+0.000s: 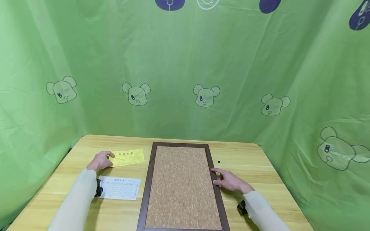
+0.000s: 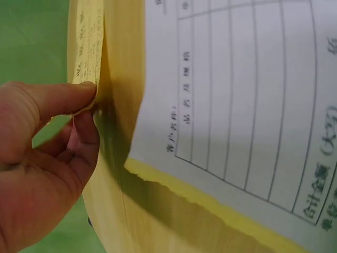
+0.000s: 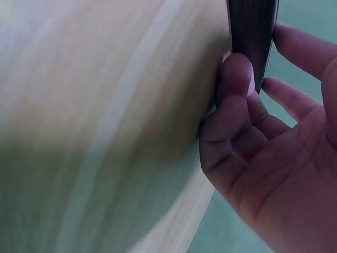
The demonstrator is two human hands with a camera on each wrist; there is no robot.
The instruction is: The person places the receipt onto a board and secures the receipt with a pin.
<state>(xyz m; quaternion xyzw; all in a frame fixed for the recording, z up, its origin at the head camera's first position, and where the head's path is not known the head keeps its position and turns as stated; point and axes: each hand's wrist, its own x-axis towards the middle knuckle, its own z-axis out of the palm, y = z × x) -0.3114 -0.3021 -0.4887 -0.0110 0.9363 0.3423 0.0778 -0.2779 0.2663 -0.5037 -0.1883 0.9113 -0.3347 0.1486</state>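
Observation:
At the far left of the table, my left hand [image 1: 101, 160] pinches the left end of a yellow receipt slip [image 1: 128, 157]. Thumb and fingers close on the slip's edge in the left wrist view. Nearer me lies a white printed form [image 1: 119, 188], with a torn yellow edge showing beneath it in that view. A cork board [image 1: 182, 189] with a dark brown frame [image 1: 214, 177] lies in the middle. On its right side my right hand [image 1: 229, 181] grips the frame's edge, some fingers curled low beside it in the right wrist view.
The light wood table [image 1: 248, 173] has rounded far corners. A small black dot [image 1: 219, 162] is on it, right of the board. Green curtains [image 1: 173, 122] with bear-head prints hang close behind and at both sides. Black wrist cameras [image 1: 242, 208] sit under both sleeves.

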